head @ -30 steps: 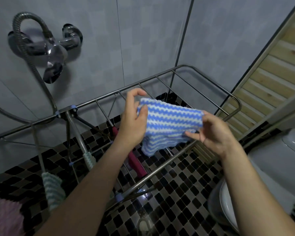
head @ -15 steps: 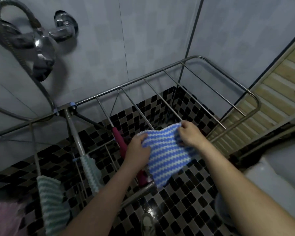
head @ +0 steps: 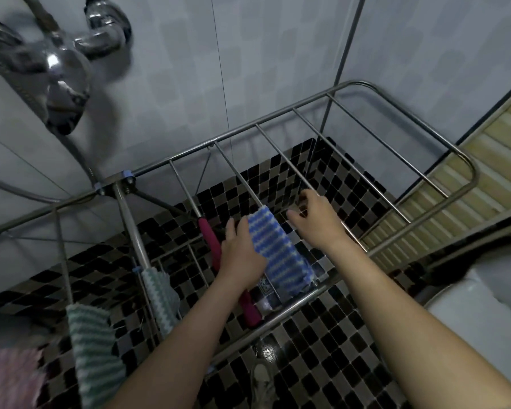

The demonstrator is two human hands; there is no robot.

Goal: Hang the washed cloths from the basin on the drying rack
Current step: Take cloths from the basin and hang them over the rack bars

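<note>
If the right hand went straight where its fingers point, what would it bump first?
Probably the blue striped cloth, just beyond the right hand; depth is hard to judge.
</note>
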